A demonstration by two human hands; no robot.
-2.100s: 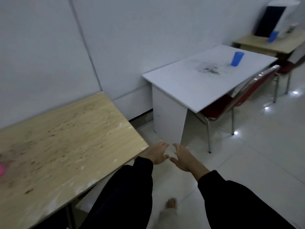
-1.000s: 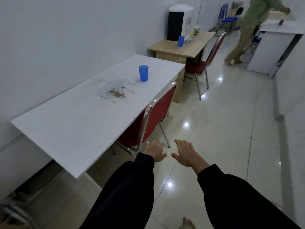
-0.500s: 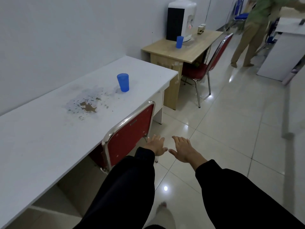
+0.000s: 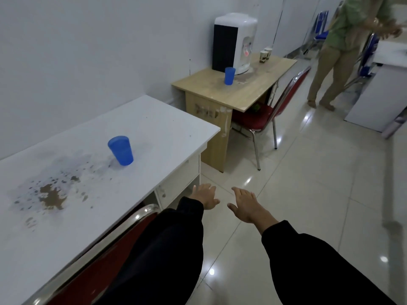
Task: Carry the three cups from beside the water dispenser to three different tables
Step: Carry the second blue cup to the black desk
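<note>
**Beside the white table: walking back for the last cup**

At 12 o'clock the water dispenser has drawn much nearer than a second ago. Left hand and right hand both spread flat, empty. One blue cup stands delivered on the white table at 10 o'clock; another blue cup waits just beside the dispenser on the wooden table. Judged: final fetch ahead.

Two blue cups, two paper cups, two red chairs.
</note>
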